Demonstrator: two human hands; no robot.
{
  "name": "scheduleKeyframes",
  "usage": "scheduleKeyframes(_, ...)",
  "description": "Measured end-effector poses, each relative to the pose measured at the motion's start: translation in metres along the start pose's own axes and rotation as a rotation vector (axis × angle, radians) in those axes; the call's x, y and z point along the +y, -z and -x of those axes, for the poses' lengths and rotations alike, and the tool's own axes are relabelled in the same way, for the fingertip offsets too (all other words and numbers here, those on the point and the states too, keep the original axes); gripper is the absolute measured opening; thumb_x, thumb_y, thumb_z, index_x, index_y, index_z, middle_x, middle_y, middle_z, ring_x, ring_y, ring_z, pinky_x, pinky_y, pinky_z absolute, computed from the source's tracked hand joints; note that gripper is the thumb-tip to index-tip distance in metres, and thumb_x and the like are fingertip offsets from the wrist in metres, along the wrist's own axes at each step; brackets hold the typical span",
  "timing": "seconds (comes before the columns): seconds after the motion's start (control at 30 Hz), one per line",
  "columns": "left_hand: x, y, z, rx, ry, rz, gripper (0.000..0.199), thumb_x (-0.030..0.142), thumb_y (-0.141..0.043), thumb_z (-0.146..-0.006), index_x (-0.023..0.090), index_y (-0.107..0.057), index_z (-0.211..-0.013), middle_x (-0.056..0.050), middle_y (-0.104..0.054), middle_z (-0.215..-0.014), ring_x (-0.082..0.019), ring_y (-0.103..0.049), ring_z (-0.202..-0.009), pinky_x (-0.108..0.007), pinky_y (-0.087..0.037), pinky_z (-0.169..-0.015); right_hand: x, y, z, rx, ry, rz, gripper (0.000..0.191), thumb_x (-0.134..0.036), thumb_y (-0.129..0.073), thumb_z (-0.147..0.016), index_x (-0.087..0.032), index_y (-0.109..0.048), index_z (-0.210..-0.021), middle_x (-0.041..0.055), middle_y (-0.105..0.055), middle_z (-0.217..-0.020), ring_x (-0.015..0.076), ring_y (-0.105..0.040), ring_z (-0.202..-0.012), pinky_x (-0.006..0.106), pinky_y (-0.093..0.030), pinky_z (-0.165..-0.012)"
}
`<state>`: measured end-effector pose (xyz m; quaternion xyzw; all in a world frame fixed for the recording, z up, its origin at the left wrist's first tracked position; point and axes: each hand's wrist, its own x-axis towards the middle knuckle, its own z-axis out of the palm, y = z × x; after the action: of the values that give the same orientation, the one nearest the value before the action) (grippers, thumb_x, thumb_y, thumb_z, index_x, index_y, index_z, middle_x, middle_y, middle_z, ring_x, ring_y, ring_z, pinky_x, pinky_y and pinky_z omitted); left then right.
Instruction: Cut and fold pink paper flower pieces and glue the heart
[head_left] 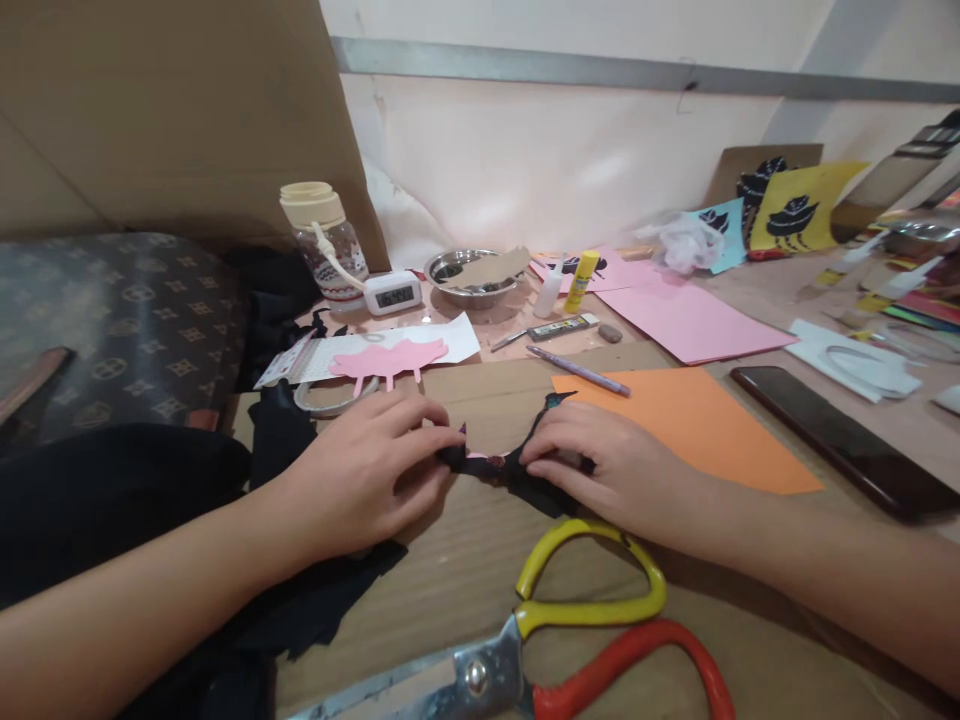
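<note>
A small strip of black fabric (541, 490) stretches between my two hands, low over the cardboard, with a thin pink edge showing along its middle. My left hand (371, 465) pinches its left end between thumb and fingers. My right hand (600, 465) grips the other end, where a dark corner sticks up past the fingers. Just nearer to me lie large scissors (480, 675) with one yellow and one red handle. Beyond my left hand rests a pink paper cutout (390, 360) with thin legs, on a white sheet (461, 342).
Orange paper (690, 425), a purple pen (579, 371) and a dark phone (840, 435) lie to the right. Behind stand a metal bowl (472, 295), a glue stick (581, 282), a digital clock (393, 294) and a bottle (322, 245). Black cloth (322, 600) lies at left.
</note>
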<state>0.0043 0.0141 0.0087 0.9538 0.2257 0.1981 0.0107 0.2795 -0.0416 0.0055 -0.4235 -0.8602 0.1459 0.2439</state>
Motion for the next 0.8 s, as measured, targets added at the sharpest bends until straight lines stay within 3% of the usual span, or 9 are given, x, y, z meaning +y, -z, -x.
scheduleKeyframes(0.1, 0.002, -0.007, -0.002, -0.015, -0.021, 0.002, 0.031, 0.033, -0.061, -0.094, 0.018, -0.068, -0.120, -0.010, -0.066, -0.116, -0.026, -0.060, -0.099, -0.042, -0.047, -0.089, -0.002, 0.002, -0.005, 0.006, -0.140, -0.051, 0.010, -0.017, -0.064, -0.093, -0.018, -0.074, -0.092, 0.0025, -0.073, -0.085, 0.0171, -0.065, -0.080, 0.028, -0.049, -0.073)
scheduleKeyframes(0.23, -0.003, -0.016, -0.006, 0.006, -0.035, -0.019, 0.020, 0.028, -0.055, -0.100, 0.020, -0.073, -0.101, -0.005, -0.070, -0.101, -0.023, -0.061, -0.089, -0.037, -0.047, -0.082, -0.003, 0.005, -0.013, 0.007, -0.299, -0.132, 0.010, -0.021, -0.065, -0.089, -0.021, -0.075, -0.088, 0.0003, -0.075, -0.083, 0.0170, -0.067, -0.078, 0.027, -0.051, -0.072)
scheduleKeyframes(0.43, -0.005, -0.013, -0.007, 0.088, -0.065, -0.091, 0.023, 0.024, -0.051, -0.102, 0.016, -0.072, -0.095, -0.006, -0.071, -0.092, -0.023, -0.061, -0.085, -0.035, -0.045, -0.079, -0.008, 0.009, -0.014, 0.039, -0.338, -0.126, 0.013, -0.027, -0.062, -0.087, -0.023, -0.074, -0.087, 0.0014, -0.076, -0.085, 0.0197, -0.069, -0.081, 0.030, -0.053, -0.074)
scheduleKeyframes(0.57, -0.001, -0.011, -0.007, 0.125, -0.012, -0.102, 0.026, 0.027, -0.047, -0.103, 0.015, -0.070, -0.098, -0.007, -0.071, -0.094, -0.024, -0.062, -0.088, -0.036, -0.045, -0.078, -0.012, 0.013, -0.015, 0.067, -0.369, -0.130, 0.015, -0.032, -0.062, -0.086, -0.024, -0.074, -0.085, 0.0018, -0.076, -0.085, 0.0206, -0.068, -0.082, 0.032, -0.052, -0.076)
scheduleKeyframes(0.7, 0.000, -0.015, -0.008, 0.068, 0.040, -0.061, 0.040, 0.051, -0.065, -0.092, 0.015, -0.068, -0.108, -0.010, -0.070, -0.102, -0.028, -0.062, -0.092, -0.041, -0.047, -0.081, -0.013, 0.014, -0.019, 0.051, -0.536, -0.214, 0.017, -0.038, -0.064, -0.084, -0.024, -0.074, -0.085, 0.0007, -0.075, -0.082, 0.0199, -0.068, -0.078, 0.030, -0.052, -0.072)
scheduleKeyframes(0.8, -0.002, -0.019, -0.010, 0.019, 0.059, -0.025, 0.023, 0.039, -0.065, -0.093, 0.017, -0.071, -0.099, -0.008, -0.071, -0.098, -0.027, -0.063, -0.091, -0.039, -0.048, -0.080, -0.012, 0.013, -0.021, 0.034, -0.616, -0.293, 0.017, -0.038, -0.066, -0.082, -0.023, -0.074, -0.084, 0.0006, -0.074, -0.079, 0.0188, -0.068, -0.074, 0.028, -0.052, -0.067)
